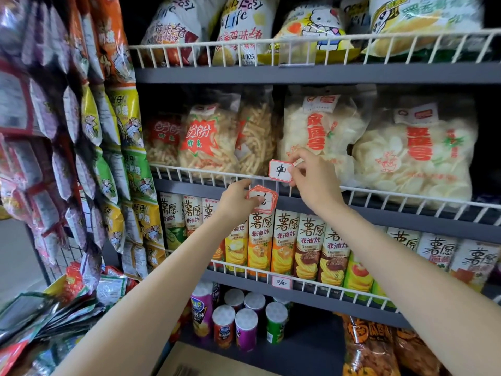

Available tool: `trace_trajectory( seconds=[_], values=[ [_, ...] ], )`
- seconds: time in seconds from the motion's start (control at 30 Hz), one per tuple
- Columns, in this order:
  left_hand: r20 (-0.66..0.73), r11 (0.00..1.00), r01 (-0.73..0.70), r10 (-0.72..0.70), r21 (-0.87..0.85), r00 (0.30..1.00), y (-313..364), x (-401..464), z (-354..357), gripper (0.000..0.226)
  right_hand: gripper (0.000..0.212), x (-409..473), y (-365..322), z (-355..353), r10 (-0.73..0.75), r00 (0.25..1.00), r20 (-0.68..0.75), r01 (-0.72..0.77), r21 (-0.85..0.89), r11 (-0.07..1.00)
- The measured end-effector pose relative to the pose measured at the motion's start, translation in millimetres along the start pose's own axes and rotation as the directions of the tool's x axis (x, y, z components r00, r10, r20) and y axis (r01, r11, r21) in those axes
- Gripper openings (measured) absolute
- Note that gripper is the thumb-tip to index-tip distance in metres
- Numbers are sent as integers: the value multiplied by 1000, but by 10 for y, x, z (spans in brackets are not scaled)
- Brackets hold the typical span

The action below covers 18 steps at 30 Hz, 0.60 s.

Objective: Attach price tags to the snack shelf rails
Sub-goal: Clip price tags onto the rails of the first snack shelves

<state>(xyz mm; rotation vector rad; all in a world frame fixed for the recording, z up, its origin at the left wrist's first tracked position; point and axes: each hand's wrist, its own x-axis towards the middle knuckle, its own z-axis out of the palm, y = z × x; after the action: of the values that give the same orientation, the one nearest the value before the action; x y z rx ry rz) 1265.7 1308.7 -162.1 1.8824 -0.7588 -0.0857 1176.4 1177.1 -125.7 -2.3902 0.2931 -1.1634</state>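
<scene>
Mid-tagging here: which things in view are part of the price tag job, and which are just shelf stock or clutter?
Part of the job:
- single price tag, pinched by the right hand
- stack of tags, held in the left hand
- wire rail of the middle shelf
- tag already on the lower rail

Just around:
- chip cans
- hanging snack packets
- cardboard box

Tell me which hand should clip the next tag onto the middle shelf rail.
Right. The right hand already pinches a single tag at the white wire rail, while the left hand holds the spare stack.
</scene>
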Motion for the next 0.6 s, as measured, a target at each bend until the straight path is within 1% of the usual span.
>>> trace_trajectory(
  seconds=[0.07,0.13,0.17,0.2,0.27,0.3,0.4,0.47,0.6],
  values=[
    [-8,999,18,-18,-34,1000,-42,91,34,48,6,15,-3,22,-1,1000,-5,0,-61,998],
    [-7,1000,9,-9,-22,1000,-68,127,58,27,5,16,-6,42,-5,1000,-28,2,-80,997],
    [-6,1000,9,-9,-27,1000,-96,148,67,25,5,16,-2,52,-6,999,-37,4,-73,997],
    [-6,999,10,-11,-45,1000,-102,149,74,31,6,19,7,64,-7,999,-39,5,-66,998],
    [-8,996,25,-25,-81,1000,-121,159,85,55,8,34,27,100,-13,999,-29,11,-64,998],
    [-1,996,24,-24,-90,1000,-124,158,88,62,9,45,40,120,-22,999,-32,20,-61,998],
    [44,997,-7,11,-78,999,-161,184,97,64,10,76,58,169,-42,997,-61,40,-32,999],
    [55,996,-6,10,-86,998,-173,183,87,66,10,100,58,186,-64,996,-64,62,-31,998],
    [73,984,8,5,-179,997,-112,106,106,72,9,129,45,197,-110,992,-56,107,-55,993]
  ],
)
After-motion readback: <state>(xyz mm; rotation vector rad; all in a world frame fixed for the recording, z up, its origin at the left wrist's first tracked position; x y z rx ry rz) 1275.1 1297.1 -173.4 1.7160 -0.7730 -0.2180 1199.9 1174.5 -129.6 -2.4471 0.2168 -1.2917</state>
